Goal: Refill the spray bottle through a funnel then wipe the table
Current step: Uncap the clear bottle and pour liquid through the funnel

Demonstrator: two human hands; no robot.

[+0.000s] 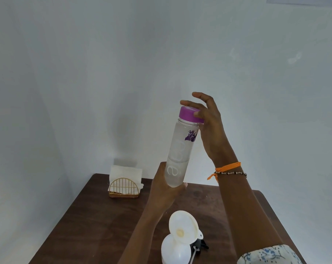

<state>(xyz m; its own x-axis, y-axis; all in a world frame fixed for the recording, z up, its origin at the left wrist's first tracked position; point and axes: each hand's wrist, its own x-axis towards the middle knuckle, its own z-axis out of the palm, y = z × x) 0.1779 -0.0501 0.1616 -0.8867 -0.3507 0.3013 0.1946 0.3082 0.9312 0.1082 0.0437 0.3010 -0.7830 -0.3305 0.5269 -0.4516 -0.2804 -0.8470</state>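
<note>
Both hands hold our water bottle point(177, 155) above the funnel point(183, 228): left hand point(166, 184) wraps its base, right hand point(205, 119) grips the purple cap point(189, 115).

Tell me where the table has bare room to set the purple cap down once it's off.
Bare wood runs along the table's left side, between the napkin holder and the near edge. The back right, behind the right forearm, also looks bare. The near middle is crowded: the funnel sits in the white spray bottle, its black sprayer head beside it.
</note>
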